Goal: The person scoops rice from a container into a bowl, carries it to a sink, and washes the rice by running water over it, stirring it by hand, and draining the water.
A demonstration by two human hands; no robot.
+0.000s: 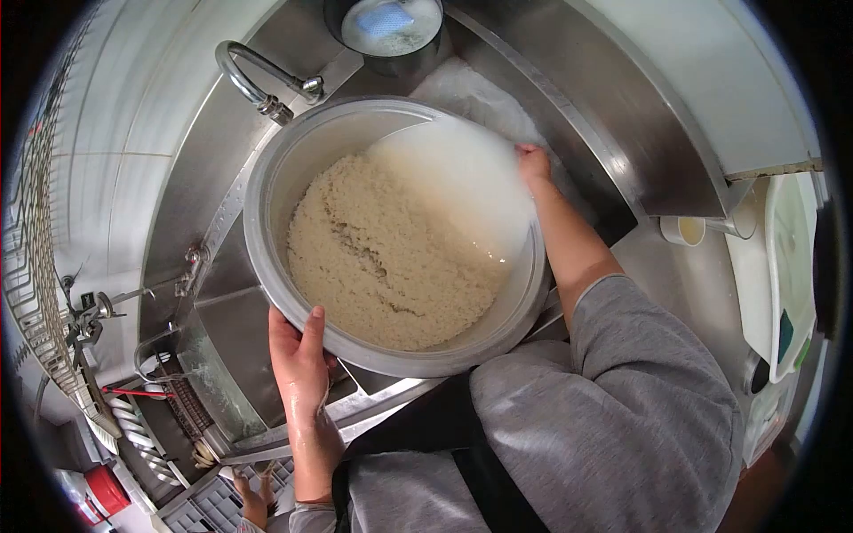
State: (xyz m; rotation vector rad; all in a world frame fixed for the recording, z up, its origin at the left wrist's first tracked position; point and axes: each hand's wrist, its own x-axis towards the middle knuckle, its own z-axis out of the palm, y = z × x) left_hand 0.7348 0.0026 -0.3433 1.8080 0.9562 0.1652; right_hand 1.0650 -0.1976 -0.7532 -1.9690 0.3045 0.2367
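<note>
A large round metal pot is tilted over the steel sink, its far right side lower. Pale rice fills much of it, and cloudy white water has gathered toward the upper right rim. My left hand grips the pot's near left rim, thumb on top and fingers beneath. At the far right rim, my right hand holds the pot's edge, its fingers partly hidden. White foamy water lies in the sink beyond the rim.
A curved faucet stands at the pot's upper left. Behind is a dark container of suds with a blue sponge. A cup and a white bin are at the right. A wire rack hangs at the left.
</note>
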